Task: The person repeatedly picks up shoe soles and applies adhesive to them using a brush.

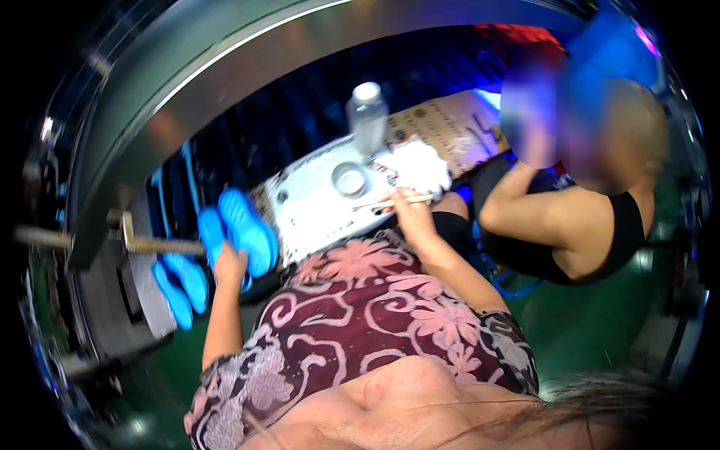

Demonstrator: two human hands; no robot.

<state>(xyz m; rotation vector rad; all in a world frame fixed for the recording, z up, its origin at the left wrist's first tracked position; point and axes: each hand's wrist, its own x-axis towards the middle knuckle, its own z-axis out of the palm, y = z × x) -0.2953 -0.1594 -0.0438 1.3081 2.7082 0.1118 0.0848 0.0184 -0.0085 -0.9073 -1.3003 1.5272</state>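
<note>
Hands split between a blue slipper and a thin stick

Left hand [231,262] closes on the near end of a blue slipper [213,226], at the left of the white board [304,210]; blur hides how each finger sits. Gripping that end leaves most of the slipper's length uncovered. Right hand [406,208] pinches a slender pale stick [422,199] between thumb and fingers above the board's right side, the stick lying roughly level, its left end pointing toward the dish. Held so, it probably needs little travel to reach there.

Just right of the held slipper lies a second blue slipper [251,236]; nearer and farther left, another blue pair [182,289] rests side by side, perhaps kept together as a match. On the board, a round dish [337,181] stands within easy reach of the stick. Beyond it rises a clear bottle [367,127] with a white cap, seemingly set far back to leave the near part free. White cloth [421,166] is bunched at right; printed cardboard [446,124] lies farther off. Another person [555,221] sits at the right.
</note>
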